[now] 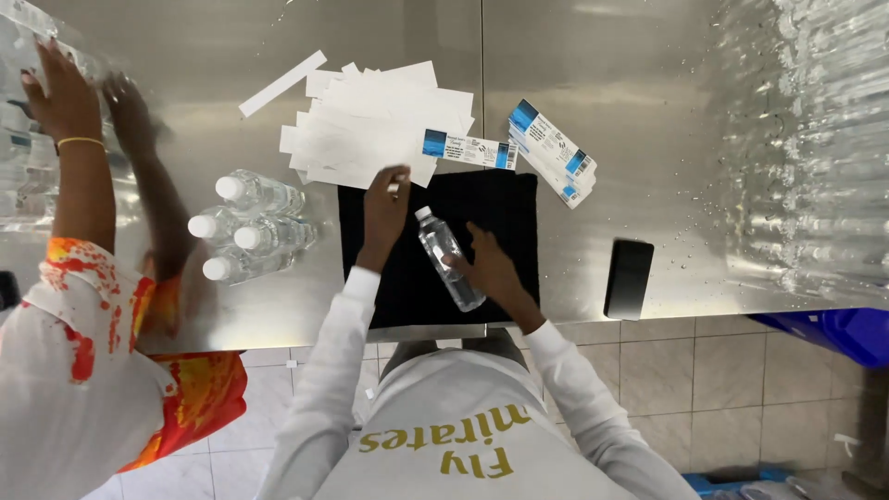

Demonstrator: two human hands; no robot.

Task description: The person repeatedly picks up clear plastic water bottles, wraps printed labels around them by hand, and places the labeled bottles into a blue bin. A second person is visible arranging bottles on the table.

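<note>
A clear plastic bottle (447, 256) with a white cap lies on its side on a black mat (505, 208), cap pointing away from the person. It is bare, with no label around it. The right hand (488, 267) rests on the bottle's lower half, fingers loosely spread over it rather than clamped. The left hand (385, 206) sits at the mat's far left edge, fingers curled, pinching the end of a blue-and-white label strip (469, 149) that runs rightward just beyond the mat. Past the mat lies a heap of white backing strips (370, 125); to the mat's right, a stack of labels (553, 153) and a dark phone (629, 278). Left of the mat, four capped bottles (248, 227) lie grouped. Further left, another person's hands (65, 93) press on the steel table (648, 56).
</note>
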